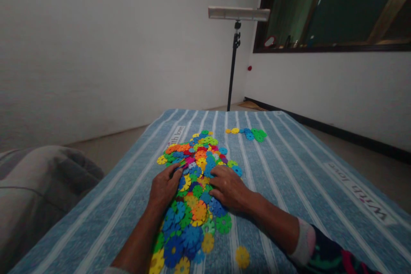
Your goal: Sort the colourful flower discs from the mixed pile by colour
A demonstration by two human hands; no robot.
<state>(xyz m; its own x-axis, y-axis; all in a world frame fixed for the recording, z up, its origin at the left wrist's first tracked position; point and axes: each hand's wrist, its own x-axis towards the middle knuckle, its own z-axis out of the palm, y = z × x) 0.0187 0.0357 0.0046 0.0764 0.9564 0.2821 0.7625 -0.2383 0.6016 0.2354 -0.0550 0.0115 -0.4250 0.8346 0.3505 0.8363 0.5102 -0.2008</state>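
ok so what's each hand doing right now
left hand: fingers curled into the discs, grip cannot be told
right hand: open, flat on discs

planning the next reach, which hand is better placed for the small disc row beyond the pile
Probably right. The right hand rests on the right of the pile, nearer the small row; the left hand would have to cross over.

Bare left grip (pixel 165 188), bare right grip (pixel 229 189), dark teal-and-pink patterned right sleeve (pixel 334 259), pale cuff (pixel 305 242)
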